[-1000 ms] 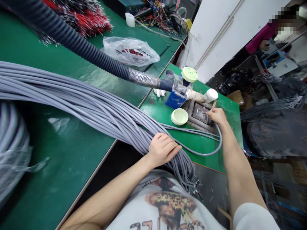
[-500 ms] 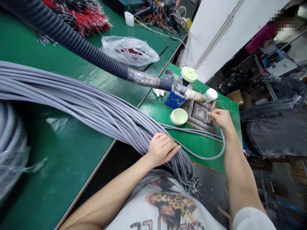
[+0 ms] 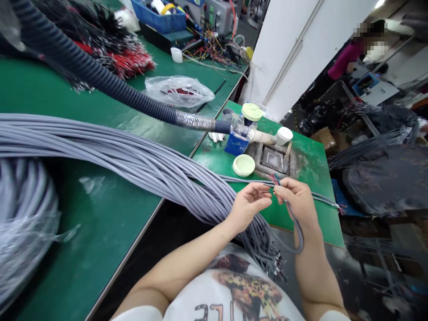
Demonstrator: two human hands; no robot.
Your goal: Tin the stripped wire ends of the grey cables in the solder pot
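My right hand (image 3: 298, 200) is closed around the end of one grey cable (image 3: 297, 229), with coloured inner wires sticking out above the fingers. My left hand (image 3: 249, 204) pinches at those wire tips right beside it. A thick bundle of grey cables (image 3: 133, 160) runs from the left across the green bench (image 3: 110, 223) and hangs down in front of my body. Beyond my hands sits a square metal solder pot (image 3: 274, 159) on the small green table (image 3: 310, 214).
A dark corrugated hose (image 3: 100, 80) reaches from the upper left to the pot. Pale green lids (image 3: 244, 165), a blue block (image 3: 236, 144) and a white cap (image 3: 284, 135) stand around it. A plastic bag (image 3: 179, 91) and red wire bundles (image 3: 130, 62) lie behind. Another person stands at far right.
My right hand pulled the cable end back from the solder pot toward me. My left hand left the cable bundle and came up to pinch the wire tips. The view tilted upward.
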